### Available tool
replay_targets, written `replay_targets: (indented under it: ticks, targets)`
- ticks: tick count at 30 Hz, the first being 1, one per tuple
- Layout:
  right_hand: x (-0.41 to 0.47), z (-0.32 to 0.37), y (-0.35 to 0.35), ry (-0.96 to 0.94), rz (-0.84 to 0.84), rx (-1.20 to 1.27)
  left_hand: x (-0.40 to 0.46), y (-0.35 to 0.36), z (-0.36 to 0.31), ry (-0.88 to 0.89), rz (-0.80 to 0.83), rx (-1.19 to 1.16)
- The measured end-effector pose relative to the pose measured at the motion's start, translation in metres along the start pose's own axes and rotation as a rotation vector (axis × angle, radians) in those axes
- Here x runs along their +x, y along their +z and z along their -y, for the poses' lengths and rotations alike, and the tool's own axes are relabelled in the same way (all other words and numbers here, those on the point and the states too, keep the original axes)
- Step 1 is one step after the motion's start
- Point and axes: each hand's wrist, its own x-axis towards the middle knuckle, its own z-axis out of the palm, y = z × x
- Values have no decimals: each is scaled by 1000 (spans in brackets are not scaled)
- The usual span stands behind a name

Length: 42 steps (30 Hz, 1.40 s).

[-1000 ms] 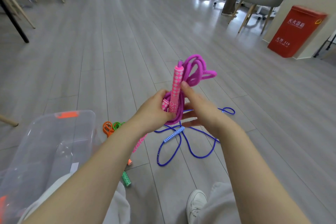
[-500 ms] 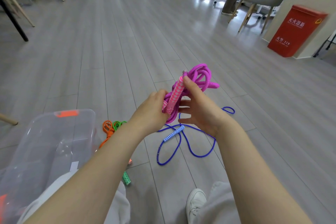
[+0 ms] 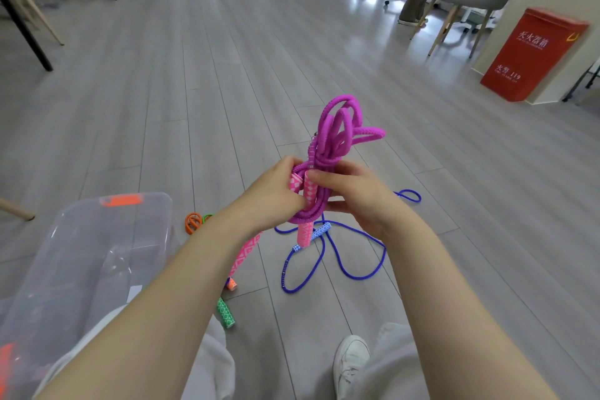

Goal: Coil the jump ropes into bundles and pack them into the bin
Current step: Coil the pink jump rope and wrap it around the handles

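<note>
Both hands are closed on the magenta jump rope (image 3: 337, 130), held above the floor (image 3: 227, 91) in front of the person. Left hand (image 3: 272, 195) grips the bundle from the left, fingers curled round the rope and one pink patterned handle (image 3: 294, 183). Right hand (image 3: 357, 198) holds it from the right, thumb pressed on the top of the second pink handle (image 3: 305, 234), fingers behind the coil. Compared with half a second earlier, that handle has been pushed down through the coil: it then stood against the bundle with its top near the loops, and its lower end now sticks out beneath the bundle. Loops fan out above the hands.

On the floor just beyond lies the blue jump rope (image 3: 341, 256), loose and uncoiled. Orange and green rope ends (image 3: 194, 221) show to the left of it, partly hidden by the left forearm. Clear plastic bin (image 3: 97, 237) sits at lower left, beside the person's knee. A red box (image 3: 532, 55) stands well apart at right.
</note>
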Motion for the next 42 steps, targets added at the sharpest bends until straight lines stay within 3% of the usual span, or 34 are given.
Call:
replay_targets:
  ticks: [9,14,16,20,28,37,42]
  targets:
    - [4,-4,5,-82,-109,-129,-1,-1,-3,48,117,-241]
    - [2,-3,8,-87,-61,-103,0,-12,-1,6,299,-703]
    - [3,-6,7,-69,-36,-113,-1,-15,-1,-2,327,-722]
    - [6,-18,14,-34,-14,-360,-2,-8,-2,-47,175,-409]
    - [3,-12,26,7,-19,-355,15,-8,-6,-90,-177,-1046]
    - [4,-10,23,-162,-125,-575,25,-13,1,-221,-330,-1320]
    - [-3,-10,22,-212,-101,-638,24,-24,3,-269,-483,-1374]
